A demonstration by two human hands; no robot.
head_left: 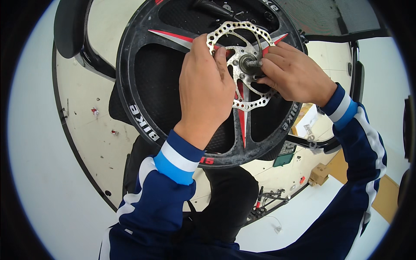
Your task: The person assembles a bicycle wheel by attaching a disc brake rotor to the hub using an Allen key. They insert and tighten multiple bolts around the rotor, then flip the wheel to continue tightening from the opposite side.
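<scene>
A black bicycle wheel [151, 56] with thick spokes and red-and-white accents lies flat in front of me. On its hub sits a silver perforated brake disc [251, 105], with the threaded axle [254, 63] sticking up through the middle. My left hand [203, 86] is closed on the disc's left edge, thumb on top. Close to the axle, my right hand [294, 71] has its fingers pinched together over the disc's right side. A small dark piece shows at those fingertips; its kind is unclear. Several bolt heads show around the hub.
The wheel rests on a chair with a black armrest [69, 26] and a mesh back [333, 17]. A black-handled tool [212, 8] lies across the wheel's far side. On the floor are a cardboard box [320, 173], a green case [284, 159] and bicycle parts [273, 198].
</scene>
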